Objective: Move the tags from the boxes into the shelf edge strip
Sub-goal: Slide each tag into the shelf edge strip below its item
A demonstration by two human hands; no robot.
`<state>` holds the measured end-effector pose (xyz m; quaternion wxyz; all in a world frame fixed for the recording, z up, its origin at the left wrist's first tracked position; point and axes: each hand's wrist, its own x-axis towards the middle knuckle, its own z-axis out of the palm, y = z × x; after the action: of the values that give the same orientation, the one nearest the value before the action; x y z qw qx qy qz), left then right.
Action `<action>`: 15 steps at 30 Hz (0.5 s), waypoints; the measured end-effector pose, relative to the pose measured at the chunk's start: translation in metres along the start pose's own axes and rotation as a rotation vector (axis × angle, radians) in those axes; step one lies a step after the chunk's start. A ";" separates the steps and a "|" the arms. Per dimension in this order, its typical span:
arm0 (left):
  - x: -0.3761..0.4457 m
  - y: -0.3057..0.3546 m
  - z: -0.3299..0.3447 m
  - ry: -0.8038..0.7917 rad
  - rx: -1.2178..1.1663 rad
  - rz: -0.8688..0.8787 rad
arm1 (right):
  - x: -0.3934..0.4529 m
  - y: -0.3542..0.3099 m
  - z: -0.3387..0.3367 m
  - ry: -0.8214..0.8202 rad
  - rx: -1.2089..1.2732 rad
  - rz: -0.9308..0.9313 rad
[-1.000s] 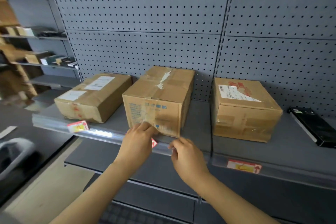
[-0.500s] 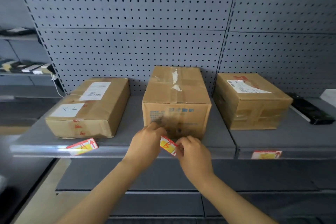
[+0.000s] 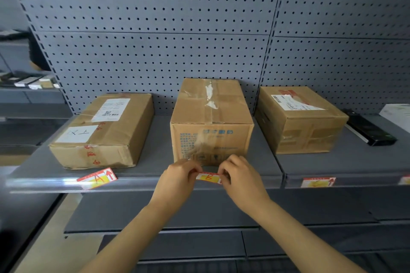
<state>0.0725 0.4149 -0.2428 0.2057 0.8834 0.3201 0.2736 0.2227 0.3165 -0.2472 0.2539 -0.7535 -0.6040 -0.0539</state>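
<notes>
A red and yellow tag marked B [image 3: 208, 178] is held level at the shelf edge strip [image 3: 142, 182], just below the middle cardboard box [image 3: 211, 122]. My left hand [image 3: 177, 182] pinches its left end and my right hand [image 3: 240, 180] pinches its right end. A tag marked A [image 3: 97, 178] sits tilted in the strip under the left box [image 3: 104, 132]. Another tag [image 3: 317, 182] sits flat in the strip under the right box [image 3: 299, 119].
A grey pegboard wall [image 3: 155, 29] backs the shelf. A black flat device [image 3: 369, 129] and a white sheet [image 3: 397, 113] lie right of the right box. Lower grey shelves [image 3: 155, 213] run below. More shelving with small items stands at the far left [image 3: 26, 83].
The tag B has come free from the middle box's front and now lies level at the strip, held at both ends. The view swung to face the shelf squarely.
</notes>
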 end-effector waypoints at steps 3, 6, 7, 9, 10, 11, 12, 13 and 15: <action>0.002 -0.003 0.004 0.024 -0.017 -0.005 | -0.001 0.000 -0.003 -0.015 -0.037 -0.035; 0.001 -0.001 0.005 0.011 0.025 -0.034 | -0.001 0.003 -0.004 -0.023 -0.050 -0.050; 0.001 -0.001 0.006 0.007 0.054 -0.039 | -0.002 0.004 -0.003 -0.030 -0.052 -0.052; 0.000 0.000 0.007 0.009 0.099 -0.040 | -0.002 0.005 -0.003 -0.058 -0.058 -0.057; -0.001 -0.001 0.008 0.003 0.126 -0.035 | -0.002 0.005 -0.002 -0.071 -0.070 -0.062; -0.002 -0.001 0.009 -0.005 0.160 -0.026 | -0.002 0.004 -0.001 -0.078 -0.083 -0.069; -0.003 -0.001 0.011 -0.007 0.195 -0.003 | -0.002 0.003 0.000 -0.081 -0.092 -0.076; -0.004 -0.002 0.012 -0.012 0.224 0.026 | -0.002 0.003 0.001 -0.081 -0.097 -0.081; -0.007 -0.006 0.016 -0.021 0.256 0.056 | -0.003 0.004 0.003 -0.078 -0.104 -0.082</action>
<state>0.0752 0.4118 -0.2607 0.0868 0.9139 0.3255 0.2266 0.2246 0.3144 -0.2521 0.1882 -0.7420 -0.6400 -0.0663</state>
